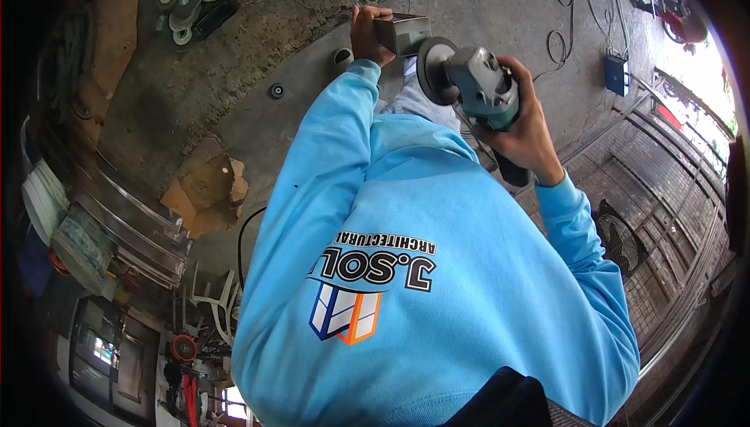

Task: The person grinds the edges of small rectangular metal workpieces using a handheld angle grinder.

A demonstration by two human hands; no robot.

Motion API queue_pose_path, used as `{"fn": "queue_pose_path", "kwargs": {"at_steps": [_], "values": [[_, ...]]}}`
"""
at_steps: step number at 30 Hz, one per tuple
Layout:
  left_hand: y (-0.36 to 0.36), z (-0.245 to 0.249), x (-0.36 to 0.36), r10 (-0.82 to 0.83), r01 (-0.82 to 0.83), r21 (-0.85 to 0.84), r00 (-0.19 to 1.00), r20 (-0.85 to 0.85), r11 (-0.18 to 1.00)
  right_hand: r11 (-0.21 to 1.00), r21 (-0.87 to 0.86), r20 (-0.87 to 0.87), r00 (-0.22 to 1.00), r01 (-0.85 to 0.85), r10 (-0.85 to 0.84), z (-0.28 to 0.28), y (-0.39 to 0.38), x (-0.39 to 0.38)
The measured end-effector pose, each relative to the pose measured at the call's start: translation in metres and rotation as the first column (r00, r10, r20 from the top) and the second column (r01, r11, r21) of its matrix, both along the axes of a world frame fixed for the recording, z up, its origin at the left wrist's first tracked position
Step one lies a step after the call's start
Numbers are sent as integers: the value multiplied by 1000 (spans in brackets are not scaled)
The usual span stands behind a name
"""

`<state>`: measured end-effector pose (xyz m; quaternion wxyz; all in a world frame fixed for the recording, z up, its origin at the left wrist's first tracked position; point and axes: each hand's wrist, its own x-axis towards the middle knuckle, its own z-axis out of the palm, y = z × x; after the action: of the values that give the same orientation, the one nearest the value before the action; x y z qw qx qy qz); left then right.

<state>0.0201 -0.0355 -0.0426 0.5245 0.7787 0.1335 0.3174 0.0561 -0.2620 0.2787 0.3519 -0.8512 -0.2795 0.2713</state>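
Observation:
My left hand (370,35) is closed on one end of a short, shiny metal box-shaped piece (406,35). Its other end points right, toward an angle grinder (483,87), which my right hand (525,132) grips around its body. The grinder's round disc (436,71) is right at the near corner of the metal piece and overlaps it in this view. Below the two hands, blue-sleeved arms and part of my jeans (422,103) show.
Several grinding and polishing discs (186,1) lie on the floor at upper left. A small black ring (276,91) and a torn cardboard box (207,189) are nearer. Cables (561,44) and a blue case (616,74) lie at right, beside a metal mesh frame (625,161).

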Motion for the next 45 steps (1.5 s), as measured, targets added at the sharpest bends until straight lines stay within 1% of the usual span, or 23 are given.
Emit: {"fn": "queue_pose_path", "kwargs": {"at_steps": [1, 3, 4, 6, 10, 12, 14, 16, 19, 21, 23, 25, 27, 28, 30, 33, 34, 36, 41, 43, 45], "values": [[0, 3, -1, -9, 9, 2, 1000, -1, 1000, 1000, 2, -1, 1000, 9, -9, -3, 3, 2], [0, 9, -1, 14, -13, -55, 1000, 25, 998, 995, 47, -72, 994, 83, -79, -7, 14, 7], [-1, 7, 0, 3, -2, -52, 1000, 25, 999, 995, 64, -58, 995, 83, -79, -5, 20, 8], [-2, 6, 1, 22, -22, -133, 1000, -5, 991, 993, 81, -58, 995, 90, -85, -7, 21, 9], [0, 14, -3, 14, -19, -138, 999, -41, 990, 996, 75, -53, 997, 53, -49, -4, 11, 2], [5, 18, -4, -3, 2, 41, 1000, 20, 999, 998, 49, -72, 997, 40, -36, 0, 0, -2], [5, 13, -3, 5, -5, 54, 1000, 12, 999, 999, -3, -100, 994, 34, -34, 4, -8, -6], [3, 10, -3, 5, -5, 62, 1000, 7, 998, 999, 7, -99, 994, 45, -44, 4, -10, -8], [4, 13, -3, -23, 20, 57, 998, 54, 998, 997, 30, -102, 993, 65, -61, -2, -8, -7], [2, 17, -5, -17, 17, -78, 1000, -1, 997, 996, 47, -108, 991, 78, -73, -9, -2, -3], [4, 14, -5, -24, 24, -71, 1000, 5, 997, 990, 85, -97, 989, 116, -108, -15, 4, 2], [3, 12, -3, -35, 36, -64, 999, 16, 997, 988, 99, -65, 991, 119, -113, -19, 11, 9], [0, 10, -5, -26, 19, -194, 999, -30, 981, 982, 151, -91, 991, 110, -97, -23, 16, 14], [0, 8, -5, -29, 23, -189, 999, -28, 982, 981, 156, -90, 991, 113, -100, -23, 15, 13], [1, 7, -4, -28, 23, -126, 999, -35, 992, 986, 144, -63, 995, 84, -76, -21, 13, 9], [1, 10, -6, -38, 31, -129, 998, -51, 991, 991, 112, -88, 994, 72, -63, -13, 1, -1], [2, 10, -5, -35, 29, -129, 998, -49, 991, 993, 63, -205, 975, 97, -82, -9, -5, -4], [4, 9, -5, -26, 25, -22, 998, -56, 999, 994, 48, -198, 977, 94, -82, -3, -11, -10], [0, 5, -5, -20, 18, -87, 999, -30, 996, 992, 19, -192, 974, 125, -119, 1, 0, -8], [2, 9, -5, -33, 30, -113, 999, -27, 993, 993, 81, -72, 994, 85, -79, -5, 10, 1], [4, 10, -6, -48, 42, -116, 998, -48, 992, 992, 76, -50, 994, 97, -94, -6, 18, 7]]}}
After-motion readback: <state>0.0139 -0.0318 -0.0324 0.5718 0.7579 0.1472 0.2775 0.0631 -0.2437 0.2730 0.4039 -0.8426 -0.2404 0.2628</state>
